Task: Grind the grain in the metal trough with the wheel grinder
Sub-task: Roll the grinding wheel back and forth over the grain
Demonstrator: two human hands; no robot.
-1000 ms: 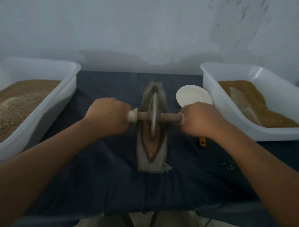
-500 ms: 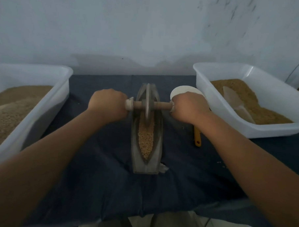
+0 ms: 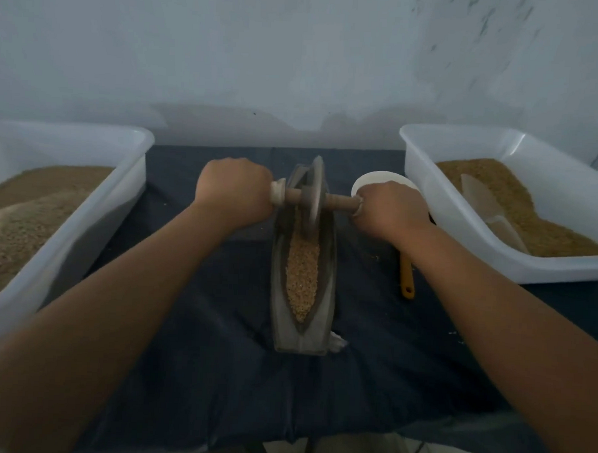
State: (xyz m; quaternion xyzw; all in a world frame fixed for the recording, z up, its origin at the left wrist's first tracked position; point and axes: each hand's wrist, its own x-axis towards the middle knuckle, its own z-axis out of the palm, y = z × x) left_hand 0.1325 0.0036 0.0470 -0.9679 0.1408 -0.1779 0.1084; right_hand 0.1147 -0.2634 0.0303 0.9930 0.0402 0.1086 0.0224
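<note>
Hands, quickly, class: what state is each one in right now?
Left hand: closed, gripping the wheel grinder by the left end of its handle.
Right hand: closed, gripping the handle's right end.

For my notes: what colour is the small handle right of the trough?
The handle is orange-yellow; head view.

Matt grey metal trough, wooden axle – smooth white plastic tubs, dark matt cloth

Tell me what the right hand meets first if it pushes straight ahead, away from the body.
Likely the round white bowl just beyond the right hand; its height is unclear, so the hand might pass over it.
</note>
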